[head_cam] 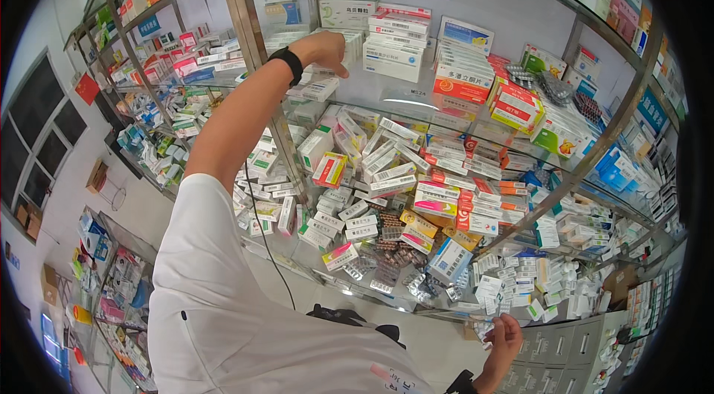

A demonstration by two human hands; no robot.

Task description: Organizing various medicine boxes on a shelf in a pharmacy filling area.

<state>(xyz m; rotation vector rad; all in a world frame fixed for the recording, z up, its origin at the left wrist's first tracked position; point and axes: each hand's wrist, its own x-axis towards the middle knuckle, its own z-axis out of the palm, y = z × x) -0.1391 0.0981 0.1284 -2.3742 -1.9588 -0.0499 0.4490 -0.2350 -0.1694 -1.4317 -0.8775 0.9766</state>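
My left hand (322, 53) reaches onto the upper glass shelf, a dark band on its wrist. Its fingers curl down beside a row of white medicine boxes (351, 45) and just above a flat white box (320, 89); whether they grip anything is hidden. A stack of larger white medicine boxes (392, 58) stands right of this hand. Low at the right, my right hand (505, 335) is at the lower shelf's front edge, fingertips pinched on what looks like a small silvery blister pack (483, 330).
Orange-and-white boxes (461, 80) line the upper shelf. Loose cartons (390, 179) and blister packs (385, 277) heap the lower shelf. A metal upright (245, 15) stands close to my left forearm; a dark cable (268, 249) hangs in front. Grey drawers (558, 344) are at lower right.
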